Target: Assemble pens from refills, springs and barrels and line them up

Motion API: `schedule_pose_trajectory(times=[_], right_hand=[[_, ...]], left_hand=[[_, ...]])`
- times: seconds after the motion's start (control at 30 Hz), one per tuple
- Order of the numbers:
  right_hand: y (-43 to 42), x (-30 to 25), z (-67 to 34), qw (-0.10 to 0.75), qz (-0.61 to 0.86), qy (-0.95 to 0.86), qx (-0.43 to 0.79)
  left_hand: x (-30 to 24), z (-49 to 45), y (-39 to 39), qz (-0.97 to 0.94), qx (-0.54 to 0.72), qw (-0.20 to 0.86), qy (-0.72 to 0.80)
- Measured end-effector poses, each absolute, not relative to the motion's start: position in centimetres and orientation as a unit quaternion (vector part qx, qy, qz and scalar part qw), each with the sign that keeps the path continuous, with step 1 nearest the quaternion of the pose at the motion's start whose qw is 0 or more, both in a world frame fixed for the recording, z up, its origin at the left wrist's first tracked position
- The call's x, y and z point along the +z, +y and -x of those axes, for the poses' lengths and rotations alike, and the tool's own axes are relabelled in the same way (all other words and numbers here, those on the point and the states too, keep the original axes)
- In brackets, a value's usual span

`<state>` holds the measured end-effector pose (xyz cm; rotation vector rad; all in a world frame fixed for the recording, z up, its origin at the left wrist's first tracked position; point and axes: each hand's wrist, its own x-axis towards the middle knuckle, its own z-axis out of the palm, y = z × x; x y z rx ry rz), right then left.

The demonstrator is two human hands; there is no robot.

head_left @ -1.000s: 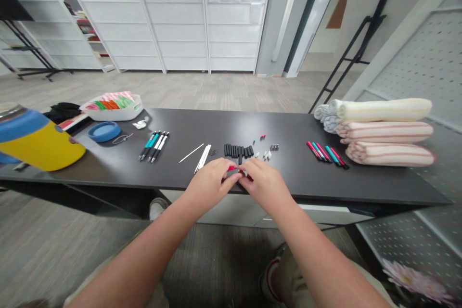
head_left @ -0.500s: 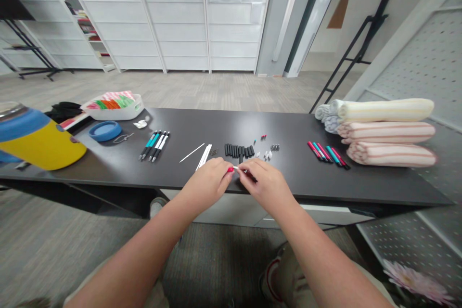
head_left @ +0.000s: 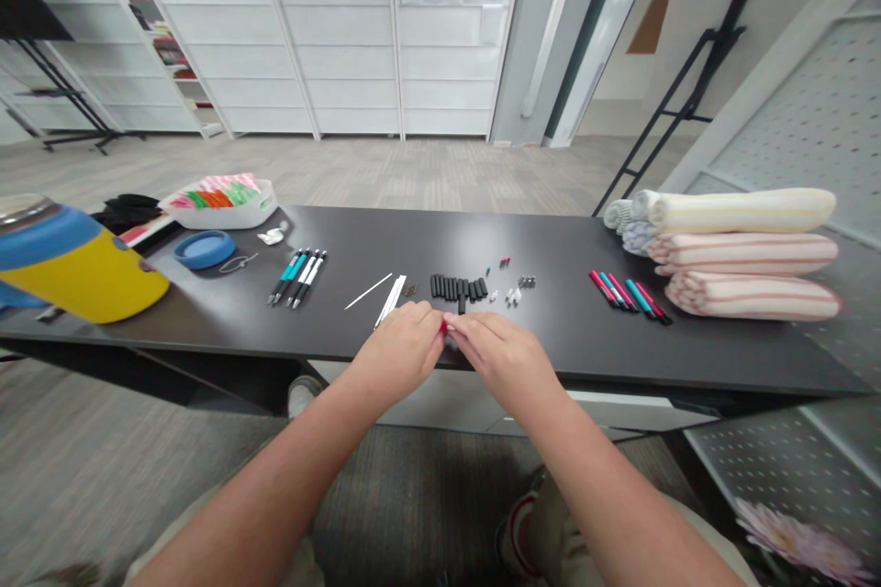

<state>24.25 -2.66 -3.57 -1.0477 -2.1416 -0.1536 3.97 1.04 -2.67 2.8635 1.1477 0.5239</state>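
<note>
Over the table's near edge, my left hand (head_left: 403, 347) pinches a small red pen part (head_left: 444, 326), mostly covered by the fingers. My right hand (head_left: 507, 350) is closed, its fingertips meeting the left ones at that part; a sliver of white shows between them. Just beyond the hands lie a row of black grips (head_left: 454, 287), clear pieces (head_left: 513, 296), small metal pieces (head_left: 527, 282) and red tips (head_left: 505, 262). White refill tubes (head_left: 391, 298) and tiny springs (head_left: 410, 290) lie beside my left hand.
Several pens (head_left: 298, 278) lie at left, near a blue lid (head_left: 204, 249), a yellow-blue bottle (head_left: 83, 271) and a white basket (head_left: 230, 215). Coloured pen barrels (head_left: 630, 295) and rolled towels (head_left: 747, 248) are at right on the dark table (head_left: 385, 234).
My hands have come closer together, and the white piece that showed between them is now almost hidden. The right fingers have straightened a little. The parts on the table look the same.
</note>
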Motion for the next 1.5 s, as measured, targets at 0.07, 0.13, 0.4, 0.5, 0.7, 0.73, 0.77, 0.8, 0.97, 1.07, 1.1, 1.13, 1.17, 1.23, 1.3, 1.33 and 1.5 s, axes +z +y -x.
schedule_pose_trajectory(times=[0.07, 0.13, 0.4, 0.5, 0.7, 0.73, 0.77, 0.8, 0.97, 1.07, 1.1, 1.13, 1.17, 1.23, 1.3, 1.33, 1.5], right_hand=[[-2.8, -3.7, -24.2, 0.368, 0.408, -0.833, -0.065], [-2.9, -3.8, -24.1, 0.371, 0.405, -0.833, -0.064], [-2.7, -3.2, -23.8, 0.439, 0.394, -0.805, -0.064], [-2.6, -3.3, -24.2, 0.445, 0.42, -0.79, -0.042], [-2.3, -3.6, -24.5, 0.437, 0.452, -0.777, -0.002], [-2.3, -3.6, -24.4, 0.435, 0.454, -0.778, 0.001], [-2.3, -3.6, -24.4, 0.432, 0.455, -0.779, 0.003], [-2.3, -3.6, -24.4, 0.43, 0.455, -0.78, 0.005], [-2.4, -3.5, -24.4, 0.428, 0.455, -0.781, 0.018], [-2.4, -3.3, -24.4, 0.429, 0.456, -0.779, 0.031], [-2.4, -3.3, -24.4, 0.43, 0.46, -0.776, 0.038], [-2.4, -3.2, -24.5, 0.432, 0.464, -0.772, 0.044], [-2.4, -3.2, -24.5, 0.433, 0.469, -0.768, 0.051], [-2.3, -3.0, -24.5, 0.439, 0.48, -0.757, 0.064], [-2.3, -2.8, -24.6, 0.45, 0.488, -0.743, 0.085], [-2.3, -2.7, -24.5, 0.457, 0.491, -0.735, 0.101], [-2.6, -2.6, -24.1, 0.499, 0.472, -0.705, 0.179]], left_hand=[[-2.8, -3.9, 1.1, -0.914, 0.179, 0.014, 0.363], [-2.8, -3.9, 1.1, -0.911, 0.196, 0.037, 0.362], [-0.6, -2.7, 1.8, -0.827, 0.312, 0.088, 0.46], [0.2, -0.5, 3.0, -0.776, 0.275, 0.022, 0.568], [0.1, 3.3, 4.8, -0.738, 0.117, -0.049, 0.663], [0.1, 3.5, 4.9, -0.737, 0.095, -0.051, 0.668], [0.0, 3.6, 4.9, -0.735, 0.079, -0.054, 0.671], [-0.1, 3.6, 4.9, -0.734, 0.069, -0.057, 0.673], [-0.8, 3.5, 4.9, -0.741, 0.067, -0.099, 0.66], [-1.3, 3.5, 5.1, -0.74, 0.081, -0.11, 0.659], [-1.3, 3.4, 5.1, -0.739, 0.092, -0.104, 0.659], [-1.2, 3.3, 5.1, -0.739, 0.111, -0.093, 0.658], [-1.0, 3.2, 5.0, -0.742, 0.138, -0.074, 0.652], [-0.4, 2.4, 4.6, -0.755, 0.213, -0.013, 0.621], [0.2, 1.2, 3.7, -0.773, 0.287, 0.078, 0.56], [0.4, 0.4, 3.2, -0.778, 0.31, 0.123, 0.532], [-0.1, -3.6, 0.6, -0.811, 0.32, 0.248, 0.423]])
